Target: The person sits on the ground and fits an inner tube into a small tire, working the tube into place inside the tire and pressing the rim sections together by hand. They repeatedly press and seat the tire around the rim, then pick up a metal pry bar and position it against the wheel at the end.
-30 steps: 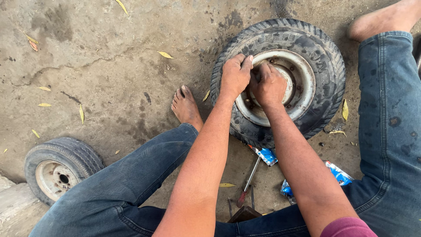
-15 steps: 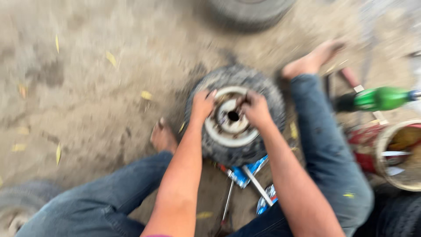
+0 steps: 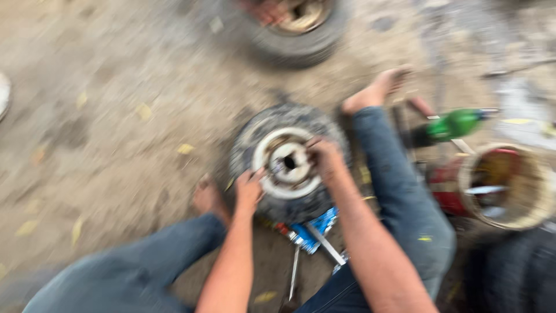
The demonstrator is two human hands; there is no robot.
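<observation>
**Both hands on a small wheel on the ground**

A small tyre (image 3: 288,164) with a pale metal rim lies flat on the dirt ground (image 3: 116,116), between the person's jeans-clad legs. The left hand (image 3: 249,188) rests on the near-left edge of the rim, fingers curled over it. The right hand (image 3: 325,157) sits on the rim's right side by the centre hole, its fingers bent; the blur hides whether they pinch anything.

Just near of the tyre lie a blue packet (image 3: 313,229) and thin metal tools (image 3: 324,243). One bare foot (image 3: 207,197) is left of the tyre, the other (image 3: 376,90) far and right.

To the right a round, open-topped red container (image 3: 509,185) stands; something metallic shows inside, too blurred to tell. A green bottle-like object (image 3: 454,124) lies beyond it. A second tyre (image 3: 295,29) lies at the far edge.
</observation>
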